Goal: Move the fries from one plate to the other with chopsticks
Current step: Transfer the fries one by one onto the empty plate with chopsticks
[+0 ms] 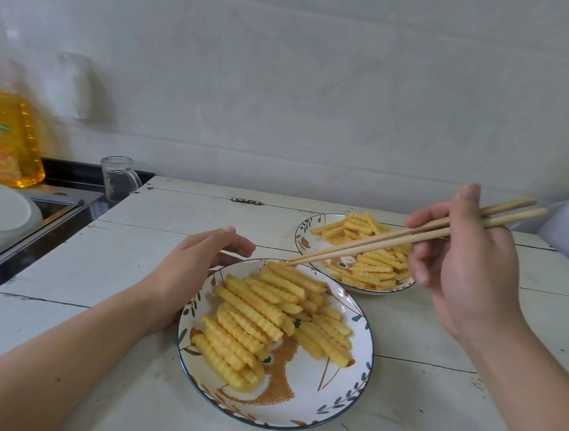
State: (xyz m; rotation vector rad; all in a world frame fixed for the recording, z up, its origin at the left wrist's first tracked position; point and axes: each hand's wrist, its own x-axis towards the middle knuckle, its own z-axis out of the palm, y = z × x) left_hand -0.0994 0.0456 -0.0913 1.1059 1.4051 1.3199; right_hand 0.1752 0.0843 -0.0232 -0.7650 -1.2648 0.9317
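- White-painted wooden planks formed the surface (127,263), scuffed and set against a pale wall.
- The near round ceramic plate with a leaf-and-tree pattern (294,402) held a pile of yellow crinkle-cut fries (260,316), most lying with their long axes running from near left to far right.
- A second patterned plate (304,234) sat just beyond it to the right, also carrying crinkle-cut fries (371,267).
- The right hand (467,276) had its fingers curled round a pair of light wooden chopsticks (412,236), the tips close together, pointing left and down.
- Those tips sat at the far edge of the near pile, seemingly touching the topmost fry; whether they pinched it could not be told.
- The left hand (196,262) rested relaxed on the surface, fingers loosely bent at the near plate's far-left rim, holding nothing.
- At far left stood a yellow bottle with an orange cap (4,136); its label writing was too blurred to read.
- A small clear glass (117,178) stood nearby.
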